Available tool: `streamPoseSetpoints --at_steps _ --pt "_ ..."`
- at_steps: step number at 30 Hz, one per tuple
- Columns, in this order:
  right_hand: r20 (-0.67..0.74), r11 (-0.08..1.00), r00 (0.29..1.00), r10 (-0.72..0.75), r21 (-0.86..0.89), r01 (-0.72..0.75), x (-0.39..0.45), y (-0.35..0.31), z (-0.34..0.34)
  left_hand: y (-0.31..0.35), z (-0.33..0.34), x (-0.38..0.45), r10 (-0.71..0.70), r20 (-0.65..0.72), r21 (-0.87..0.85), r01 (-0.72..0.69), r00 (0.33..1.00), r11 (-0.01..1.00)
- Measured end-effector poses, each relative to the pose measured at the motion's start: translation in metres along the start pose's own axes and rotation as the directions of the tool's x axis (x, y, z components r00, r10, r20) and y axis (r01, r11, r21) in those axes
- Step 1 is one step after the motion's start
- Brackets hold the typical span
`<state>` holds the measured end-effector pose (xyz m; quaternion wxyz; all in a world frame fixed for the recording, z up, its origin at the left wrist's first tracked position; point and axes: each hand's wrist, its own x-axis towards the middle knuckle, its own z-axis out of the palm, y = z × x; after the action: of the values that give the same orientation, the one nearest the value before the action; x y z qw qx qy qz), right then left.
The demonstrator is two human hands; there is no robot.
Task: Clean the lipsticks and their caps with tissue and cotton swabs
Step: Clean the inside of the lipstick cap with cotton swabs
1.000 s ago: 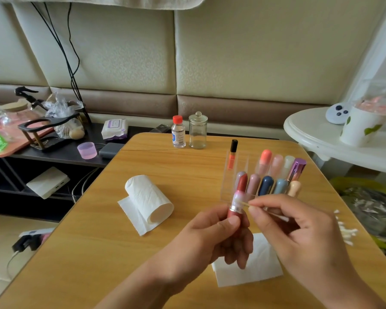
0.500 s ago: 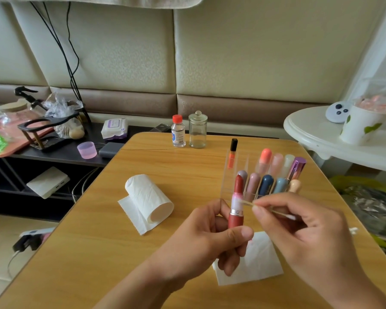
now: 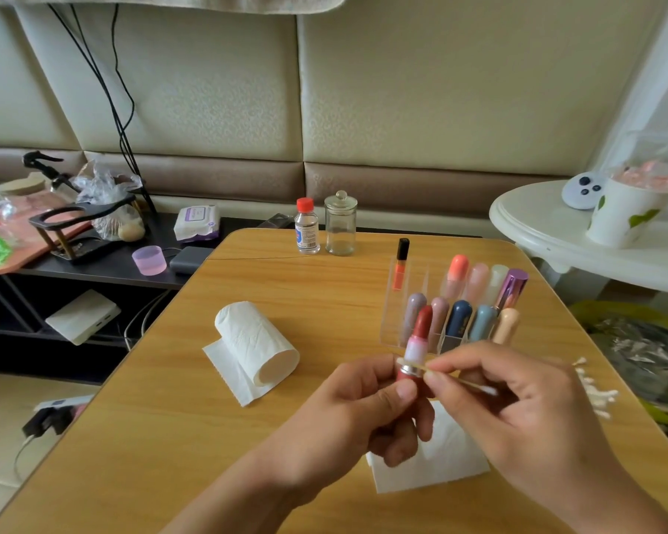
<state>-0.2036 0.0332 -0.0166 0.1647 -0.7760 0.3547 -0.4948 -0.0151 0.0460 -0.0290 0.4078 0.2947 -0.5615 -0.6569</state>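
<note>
The swab tip has slid down since a moment ago: it was up against the pale pink sleeve, and now it sits right at the silver collar of the lipstick (image 3: 417, 350), so the wiping looks to have moved on to the groove where grime collects. The left hand (image 3: 367, 414) grips the red base, fingers curled round it, holding the lipstick upright above the near middle of the bench (image 3: 170, 437), long axis near vertical, the bullet pointing up and slightly away. The right hand (image 3: 517, 410) pinches the cotton swab (image 3: 459, 379), which lies almost level, one end touching the collar, the other pointing right. A tissue sheet (image 3: 440, 468) lies under the hands; the rack of lipsticks (image 3: 459, 314) stands just beyond, and the tissue roll (image 3: 255, 344) lies to the left.
</note>
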Motion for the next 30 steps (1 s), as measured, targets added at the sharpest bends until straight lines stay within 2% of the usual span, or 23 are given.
streamPoseSetpoints --at_steps 3,7,14,23,26,30 --pt "-0.037 1.000 0.999 0.020 0.006 -0.020 0.0000 0.0018 -0.0005 -0.0022 0.0018 0.0012 -0.006 -0.015 -0.081 0.005 1.000 0.997" --pt "-0.017 0.999 1.000 0.024 -0.037 -0.024 -0.0008 0.0032 -0.0003 -0.0033 0.0038 0.0011 -0.019 -0.018 -0.187 0.016 1.000 0.982" --pt "-0.028 0.998 0.999 0.034 -0.044 -0.035 -0.0007 0.0051 0.0009 -0.0055 0.0003 -0.0015 -0.060 -0.035 -0.180 0.053 0.998 0.982" --pt "0.011 0.996 1.000 0.027 -0.085 -0.026 -0.0017 0.0058 0.0018 -0.0036 0.0017 0.0004 -0.067 -0.007 -0.329 0.061 0.998 0.942" --pt "-0.016 0.997 0.999 0.036 -0.075 -0.037 -0.0010 0.0064 0.0011 -0.0037 0.0012 0.0021 -0.077 -0.030 -0.342 0.062 0.997 0.938" --pt "0.016 0.992 1.000 0.011 -0.123 -0.009 -0.0025 0.0049 0.0025 -0.0012 0.0029 0.0030 -0.101 -0.069 -0.353 0.070 0.992 0.933"
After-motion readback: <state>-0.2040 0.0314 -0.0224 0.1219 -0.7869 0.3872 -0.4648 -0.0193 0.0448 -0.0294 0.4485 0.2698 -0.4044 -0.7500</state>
